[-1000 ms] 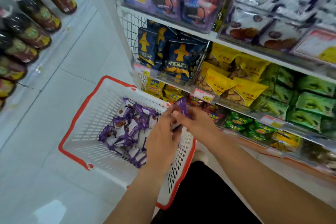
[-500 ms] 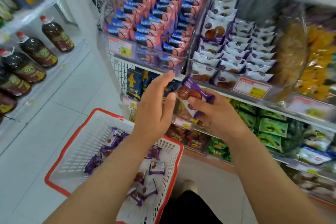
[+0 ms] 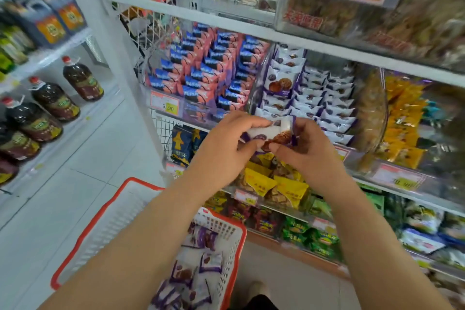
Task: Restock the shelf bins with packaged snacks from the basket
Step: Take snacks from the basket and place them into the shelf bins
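A: Background: a shop aisle, shelf bins of packets; below us, the basket (image 3: 148,211).

B: And the snack packet (image 3: 270,134)?

A: White and purple, long axis sideways, pinched between our left hand (image 3: 224,151) and right hand (image 3: 305,151). Its bin (image 3: 317,98) lies just beyond the fingertips, nearer the right hand.

Open gap above the white-purple packs (image 3: 324,98) in the centre bin, under the upper shelf edge (image 3: 251,30); pink-blue packs (image 3: 208,70) fill the left bin near its top; basket (image 3: 83,231) blocks lower left
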The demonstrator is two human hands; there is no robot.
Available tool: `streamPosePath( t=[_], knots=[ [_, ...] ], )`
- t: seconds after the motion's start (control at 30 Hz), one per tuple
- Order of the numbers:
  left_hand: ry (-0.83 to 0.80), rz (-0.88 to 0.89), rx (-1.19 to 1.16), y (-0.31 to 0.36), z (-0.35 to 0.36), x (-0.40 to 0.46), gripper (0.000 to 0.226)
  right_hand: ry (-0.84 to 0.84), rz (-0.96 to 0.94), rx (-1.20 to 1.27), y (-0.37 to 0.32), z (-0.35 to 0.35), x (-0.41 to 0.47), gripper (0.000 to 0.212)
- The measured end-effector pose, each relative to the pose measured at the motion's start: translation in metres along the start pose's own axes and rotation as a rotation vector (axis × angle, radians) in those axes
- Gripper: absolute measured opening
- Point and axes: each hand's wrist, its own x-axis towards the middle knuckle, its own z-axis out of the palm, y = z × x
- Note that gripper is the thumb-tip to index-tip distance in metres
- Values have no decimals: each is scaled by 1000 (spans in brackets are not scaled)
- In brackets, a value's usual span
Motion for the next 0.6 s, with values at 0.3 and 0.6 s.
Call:
streamPosePath(
  t=[0.3, 0.6],
  knots=[
    [-30, -164, 325, -21, 7, 32, 69, 253, 49, -285, -7, -26, 98, 44],
    [-60, -85, 561, -42, 18, 25, 79, 245, 177, -347, 20, -4, 140, 31]
  ],
)
